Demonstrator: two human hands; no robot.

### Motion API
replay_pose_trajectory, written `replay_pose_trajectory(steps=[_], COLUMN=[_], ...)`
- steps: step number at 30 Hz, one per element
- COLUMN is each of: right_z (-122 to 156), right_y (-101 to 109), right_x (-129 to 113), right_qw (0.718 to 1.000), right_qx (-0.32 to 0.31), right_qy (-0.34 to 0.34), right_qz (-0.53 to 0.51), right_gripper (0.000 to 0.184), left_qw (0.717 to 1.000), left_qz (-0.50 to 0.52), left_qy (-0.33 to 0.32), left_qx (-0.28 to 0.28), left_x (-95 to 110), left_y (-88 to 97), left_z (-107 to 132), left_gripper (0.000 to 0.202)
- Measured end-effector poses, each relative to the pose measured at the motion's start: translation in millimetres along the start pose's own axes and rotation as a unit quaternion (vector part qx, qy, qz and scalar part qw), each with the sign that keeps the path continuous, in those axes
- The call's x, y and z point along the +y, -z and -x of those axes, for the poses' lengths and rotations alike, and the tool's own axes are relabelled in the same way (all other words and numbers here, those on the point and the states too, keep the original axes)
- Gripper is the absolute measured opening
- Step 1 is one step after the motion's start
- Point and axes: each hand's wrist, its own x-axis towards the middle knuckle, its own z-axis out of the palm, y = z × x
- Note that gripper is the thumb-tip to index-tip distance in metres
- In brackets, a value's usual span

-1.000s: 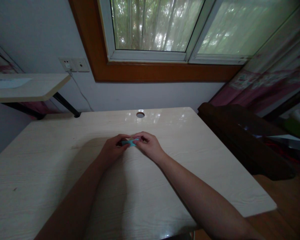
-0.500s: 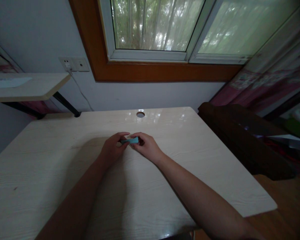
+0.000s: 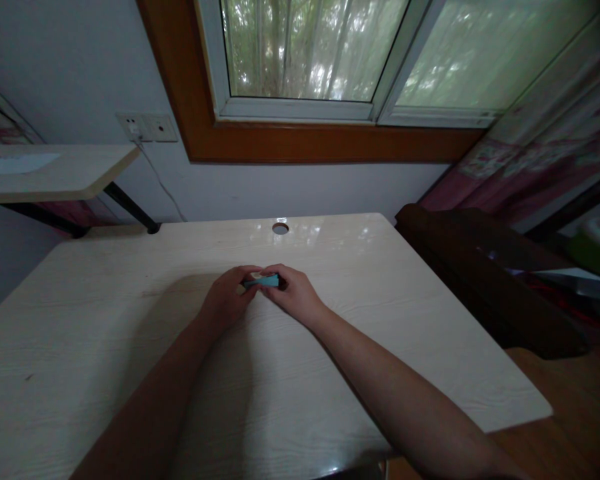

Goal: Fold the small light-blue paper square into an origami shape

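Note:
Between my two hands is a small, flat, light-blue object [image 3: 267, 281], its kind too small to make out. My left hand [image 3: 230, 290] pinches its darker left end between thumb and fingers. From the other side, my right hand [image 3: 293, 288] grips the blue end, thumb in front and fingers behind. The fingertips of both hands nearly meet over it. Part of the object is hidden by my fingers. Both hands are over the middle of the pale wood-grain table [image 3: 370, 320].
A round cable hole [image 3: 280, 229] lies near the table's back edge. At the left, a raised shelf [image 3: 80, 170] stands on black legs. A white cable [image 3: 163, 183] runs down from the wall socket [image 3: 147, 127]. Dark furniture [image 3: 460, 267] stands beyond the right edge.
Both hands stay in nearly the same place, still gripping the blue object. The object has turned very slightly, and the right fingers have shifted a little on it.

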Motion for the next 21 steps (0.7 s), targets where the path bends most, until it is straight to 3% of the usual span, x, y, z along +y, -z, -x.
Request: replay_pose_trajectory(steps=[8, 12, 17, 21], right_z=[0.1, -3.6, -7.4, -6.4], right_y=[1.7, 1.5, 4.3, 7.4], right_x=[2.0, 6.3, 7.0, 0.1], right_qw=[0.997, 0.984, 0.969, 0.976], right_qx=[0.013, 0.061, 0.122, 0.095], right_qy=[-0.031, -0.060, -0.094, -0.084], right_qz=[-0.067, -0.156, -0.191, -0.179], right_gripper=[0.023, 0.024, 0.030, 0.029], left_qw=[0.999, 0.995, 0.989, 0.988], left_qz=[0.034, 0.053, 0.074, 0.093], left_qy=[0.028, 0.066, 0.099, 0.101], left_qx=[0.020, 0.048, 0.076, 0.075], left_x=[1.1, -2.3, -7.0, -7.1], left_y=[1.7, 3.1, 5.6, 5.0], left_z=[-1.8, -2.9, -2.7, -2.4], left_gripper=[0.032, 0.033, 0.035, 0.035])
